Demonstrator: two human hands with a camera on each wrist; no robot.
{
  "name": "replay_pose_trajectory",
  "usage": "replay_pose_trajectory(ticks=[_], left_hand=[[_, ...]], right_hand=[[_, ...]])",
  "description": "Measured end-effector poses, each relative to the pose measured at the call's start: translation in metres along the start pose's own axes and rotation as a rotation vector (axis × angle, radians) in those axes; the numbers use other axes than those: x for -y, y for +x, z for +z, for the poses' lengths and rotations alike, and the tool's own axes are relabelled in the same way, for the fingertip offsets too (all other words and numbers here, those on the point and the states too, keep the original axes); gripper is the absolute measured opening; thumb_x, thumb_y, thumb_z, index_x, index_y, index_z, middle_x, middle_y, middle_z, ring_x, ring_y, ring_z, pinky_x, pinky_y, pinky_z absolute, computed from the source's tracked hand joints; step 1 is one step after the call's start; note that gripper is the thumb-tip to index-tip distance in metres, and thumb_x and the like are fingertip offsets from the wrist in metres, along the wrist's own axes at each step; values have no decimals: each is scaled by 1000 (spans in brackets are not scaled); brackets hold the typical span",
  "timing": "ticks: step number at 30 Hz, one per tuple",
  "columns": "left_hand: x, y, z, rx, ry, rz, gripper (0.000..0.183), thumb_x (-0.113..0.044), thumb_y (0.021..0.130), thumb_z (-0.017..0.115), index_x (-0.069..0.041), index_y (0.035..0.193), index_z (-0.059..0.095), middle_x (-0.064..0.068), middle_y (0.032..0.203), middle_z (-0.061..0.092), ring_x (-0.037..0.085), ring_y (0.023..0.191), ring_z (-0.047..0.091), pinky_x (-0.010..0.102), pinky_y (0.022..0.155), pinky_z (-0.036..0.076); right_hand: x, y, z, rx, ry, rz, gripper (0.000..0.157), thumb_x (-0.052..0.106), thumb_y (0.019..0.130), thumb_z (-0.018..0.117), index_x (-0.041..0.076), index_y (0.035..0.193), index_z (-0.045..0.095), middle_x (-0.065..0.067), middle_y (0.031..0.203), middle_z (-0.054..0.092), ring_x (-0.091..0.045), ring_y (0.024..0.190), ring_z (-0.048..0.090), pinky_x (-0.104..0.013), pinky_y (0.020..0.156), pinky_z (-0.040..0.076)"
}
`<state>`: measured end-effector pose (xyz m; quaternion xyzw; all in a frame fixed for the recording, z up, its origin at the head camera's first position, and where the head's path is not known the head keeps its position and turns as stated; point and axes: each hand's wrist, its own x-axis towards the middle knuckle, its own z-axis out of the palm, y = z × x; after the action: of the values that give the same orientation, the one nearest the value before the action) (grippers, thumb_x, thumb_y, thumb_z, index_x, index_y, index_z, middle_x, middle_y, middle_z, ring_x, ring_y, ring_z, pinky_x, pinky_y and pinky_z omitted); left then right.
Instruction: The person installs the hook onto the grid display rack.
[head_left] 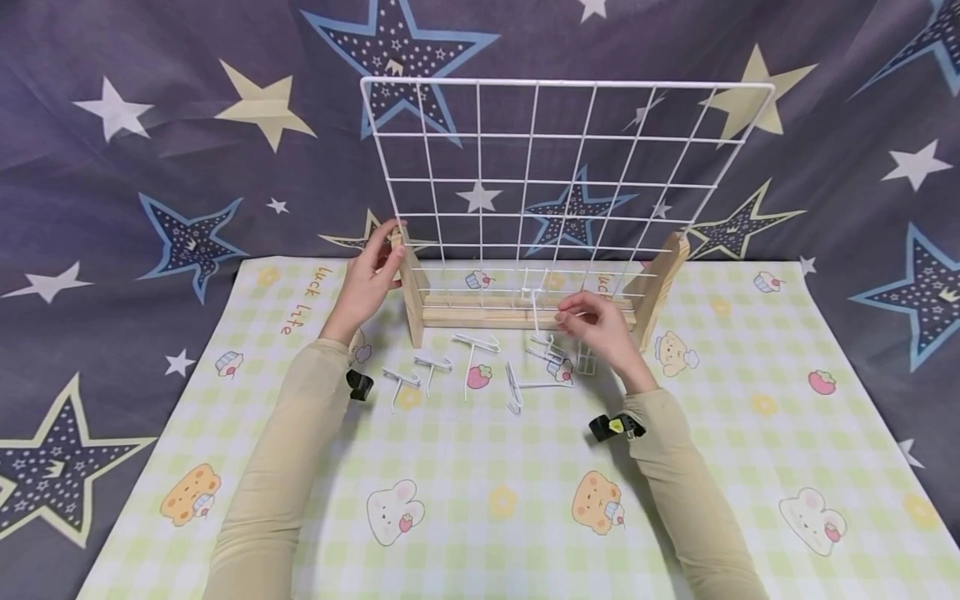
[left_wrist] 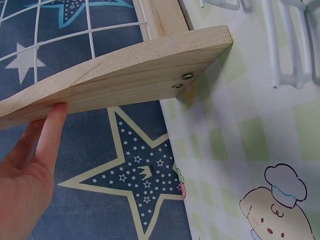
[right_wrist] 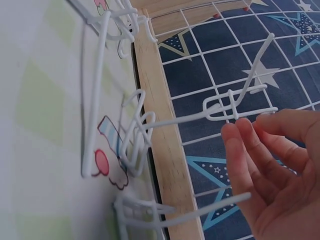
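Observation:
A white wire grid stands upright in a wooden stand. My left hand grips the top of the stand's left side panel, thumb in front and a finger round the back edge. On the lower part of the grid sits a white wire hook, its prong sticking out. Beside that hook is my right hand, its fingers loosely bent and the fingertips right by the grid wires in the right wrist view. Nothing shows between its fingers.
Several loose white hooks lie in front of the stand, among them a long hook, a small hook and one on its side. A checked cloth covers the table; a star-patterned curtain hangs behind.

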<state>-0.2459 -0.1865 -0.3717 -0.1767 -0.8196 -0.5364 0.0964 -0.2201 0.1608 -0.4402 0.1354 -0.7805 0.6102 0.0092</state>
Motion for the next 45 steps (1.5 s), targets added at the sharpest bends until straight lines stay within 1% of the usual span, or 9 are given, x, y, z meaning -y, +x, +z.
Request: replay_pose_trajectory(ticks=[3,7,14,17,27,33,36,41,45], left_hand=[[-1,0,0,-1,-7,5,42,-13,103,47,-2,143,40,31,108,58,37,97,61,39,74,61],[0,1,-1,0,-17,1,42,-15,103,46,-4,143,40,31,111,58,37,98,60,38,74,60],[-1,1,0,6,-18,2,42,-15,104,46,-5,144,40,29,109,58,35,96,61,38,74,61],[-1,1,0,3,-26,-4,42,-15,104,46,-6,144,40,29,107,57,34,96,60,37,75,61],[-1,1,-1,11,-41,-20,42,-15,104,45,-5,144,39,30,113,57,41,102,59,39,77,60],[-1,1,-1,13,-32,-24,43,-16,104,45,-7,145,39,28,114,58,39,102,59,39,77,60],[-1,1,0,14,-31,-20,43,-16,104,46,-6,145,39,29,112,58,38,101,59,40,76,60],[0,1,0,10,-24,-19,42,-17,104,46,-7,145,40,29,108,57,36,97,59,40,75,60],[0,0,0,9,-20,-20,42,-17,104,45,-8,145,40,26,106,57,31,95,59,38,75,61]], right_hand=[[1,-4,-3,-2,-13,-22,14,-11,88,59,-14,102,62,-29,92,64,-37,76,65,-21,63,58],[4,-8,-4,3,-36,-45,13,-10,88,60,-14,101,62,-27,91,66,-35,75,65,-24,64,58],[43,-27,1,-22,-137,-48,12,-13,87,58,-16,98,62,-30,90,65,-42,81,62,-19,72,52],[50,-30,3,-25,-160,-57,11,-13,87,59,-16,97,62,-30,91,65,-41,81,63,-20,72,53],[55,-34,12,41,-155,-95,9,-14,86,61,-15,95,62,-28,87,66,-44,77,63,-34,71,57],[55,-37,21,100,-148,-90,8,-13,86,61,-13,94,63,-28,88,66,-44,77,63,-38,70,58],[52,-37,24,125,-155,-76,9,-12,86,62,-12,95,64,-26,89,67,-40,77,64,-35,71,58],[25,-32,29,156,-139,-78,10,-11,86,62,-13,97,64,-25,90,67,-39,79,64,-32,72,58],[7,-30,32,190,-130,-88,11,-8,88,64,-10,98,66,-18,92,69,-34,81,66,-32,74,58]])
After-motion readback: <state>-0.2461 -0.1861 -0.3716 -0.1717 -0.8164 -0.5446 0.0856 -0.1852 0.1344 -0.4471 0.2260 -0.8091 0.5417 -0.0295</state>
